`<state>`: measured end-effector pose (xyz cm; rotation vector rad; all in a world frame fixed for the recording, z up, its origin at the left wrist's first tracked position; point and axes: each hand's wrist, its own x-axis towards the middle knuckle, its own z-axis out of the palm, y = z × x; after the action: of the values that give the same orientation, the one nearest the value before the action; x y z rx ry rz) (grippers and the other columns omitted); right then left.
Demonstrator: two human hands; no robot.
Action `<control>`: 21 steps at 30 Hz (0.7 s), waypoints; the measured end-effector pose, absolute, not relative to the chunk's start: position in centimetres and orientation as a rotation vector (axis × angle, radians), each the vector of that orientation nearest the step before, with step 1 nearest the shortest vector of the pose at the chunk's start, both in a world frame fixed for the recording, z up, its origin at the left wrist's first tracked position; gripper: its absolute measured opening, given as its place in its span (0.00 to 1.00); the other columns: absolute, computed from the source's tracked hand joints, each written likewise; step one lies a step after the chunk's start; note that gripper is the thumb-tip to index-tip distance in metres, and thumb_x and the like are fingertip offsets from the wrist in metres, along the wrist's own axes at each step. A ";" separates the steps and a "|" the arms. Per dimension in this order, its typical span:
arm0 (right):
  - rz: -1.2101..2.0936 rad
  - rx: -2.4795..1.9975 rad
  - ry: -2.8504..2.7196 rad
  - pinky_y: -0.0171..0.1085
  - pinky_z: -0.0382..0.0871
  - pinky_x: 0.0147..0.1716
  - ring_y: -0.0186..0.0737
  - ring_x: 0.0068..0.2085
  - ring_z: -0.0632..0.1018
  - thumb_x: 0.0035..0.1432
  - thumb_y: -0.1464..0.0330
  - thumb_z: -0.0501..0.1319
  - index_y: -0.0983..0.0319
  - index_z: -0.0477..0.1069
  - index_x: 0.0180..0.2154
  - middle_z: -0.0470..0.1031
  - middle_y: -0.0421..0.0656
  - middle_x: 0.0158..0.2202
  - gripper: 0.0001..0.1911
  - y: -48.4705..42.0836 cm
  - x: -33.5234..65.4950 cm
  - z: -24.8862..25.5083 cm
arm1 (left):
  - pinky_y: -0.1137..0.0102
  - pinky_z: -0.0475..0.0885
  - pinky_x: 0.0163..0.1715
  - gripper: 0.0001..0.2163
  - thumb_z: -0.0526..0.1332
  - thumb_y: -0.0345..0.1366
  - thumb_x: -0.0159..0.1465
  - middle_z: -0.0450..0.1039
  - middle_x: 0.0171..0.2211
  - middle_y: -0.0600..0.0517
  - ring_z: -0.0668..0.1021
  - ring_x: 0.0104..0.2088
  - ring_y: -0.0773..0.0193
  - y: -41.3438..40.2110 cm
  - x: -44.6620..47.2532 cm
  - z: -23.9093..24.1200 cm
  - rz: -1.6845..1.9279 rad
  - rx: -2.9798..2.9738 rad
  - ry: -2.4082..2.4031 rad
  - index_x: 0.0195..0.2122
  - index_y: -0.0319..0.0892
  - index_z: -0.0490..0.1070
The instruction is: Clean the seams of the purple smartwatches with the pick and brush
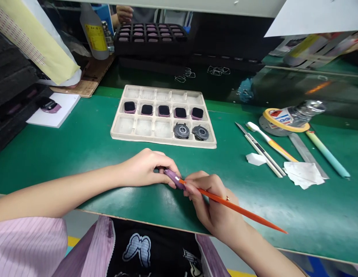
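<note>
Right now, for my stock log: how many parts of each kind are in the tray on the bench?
In the cream moulded tray:
Black-topped square pieces: 5
Round metal discs: 2
Total: 7

- You have two hands at the near edge of the tabletop: your left hand [146, 168] and your right hand [210, 204].
- Between them you hold one purple part [173, 179].
- Your right hand holds one orange pointed stick [239, 207].
- One pulp tray [164, 87] sits near the far edge, with fifteen compartments.
- In it you have five dark square parts [164, 110] and two round metal parts [181, 130].
- Toward the right edge, you have two white wipes [303, 174], one tape roll [267, 114], one steel ruler [307, 156], one teal pen [327, 153], one white-and-yellow brush [268, 142] and one slim metal-tipped tool [261, 152].
</note>
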<state>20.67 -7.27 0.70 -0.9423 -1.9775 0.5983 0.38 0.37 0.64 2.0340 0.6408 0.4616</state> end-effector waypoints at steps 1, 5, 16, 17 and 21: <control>0.592 -0.942 -1.982 0.33 0.71 0.23 0.38 0.30 0.80 0.69 0.74 0.54 0.55 0.59 0.38 0.77 0.41 0.31 0.08 -7.3 20.7 0.7 | 0.75 0.72 0.37 0.04 0.70 0.32 0.62 0.81 0.34 0.54 0.80 0.36 0.67 0.4 0.4 0.6 0.462 2.032 0.640 0.39 0.43 0.80; 0.543 -0.950 -1.988 0.33 0.71 0.22 0.36 0.28 0.79 0.70 0.72 0.53 0.55 0.58 0.38 0.76 0.41 0.31 0.07 -7.5 20.7 0.6 | 0.75 0.72 0.37 0.04 0.70 0.32 0.63 0.81 0.34 0.54 0.80 0.36 0.67 0.3 0.4 0.5 0.473 2.034 0.642 0.39 0.43 0.80; 0.661 -0.995 -1.876 0.31 0.70 0.24 0.34 0.28 0.77 0.71 0.71 0.53 0.56 0.58 0.36 0.70 0.37 0.27 0.08 -7.2 20.7 -0.1 | 0.75 0.71 0.38 0.05 0.71 0.33 0.62 0.81 0.34 0.53 0.80 0.37 0.66 0.2 0.4 0.5 0.487 2.045 0.650 0.38 0.41 0.80; 0.666 -0.995 -1.867 0.31 0.70 0.24 0.35 0.28 0.77 0.71 0.71 0.53 0.56 0.58 0.36 0.70 0.37 0.27 0.08 -7.2 20.7 -0.1 | 0.75 0.71 0.38 0.05 0.71 0.33 0.62 0.81 0.34 0.53 0.79 0.36 0.66 0.2 0.4 0.5 0.489 2.047 0.648 0.38 0.41 0.80; 0.594 -0.958 -1.918 0.31 0.69 0.25 0.34 0.29 0.78 0.70 0.73 0.53 0.56 0.58 0.37 0.73 0.38 0.29 0.07 -7.2 20.5 0.0 | 0.76 0.71 0.36 0.05 0.71 0.33 0.61 0.81 0.33 0.54 0.79 0.35 0.67 0.2 0.4 0.6 0.490 2.055 0.657 0.38 0.41 0.80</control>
<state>20.52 -7.23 0.04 -0.9580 -1.9178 0.5939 0.42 0.24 0.58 2.0550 0.6570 0.4896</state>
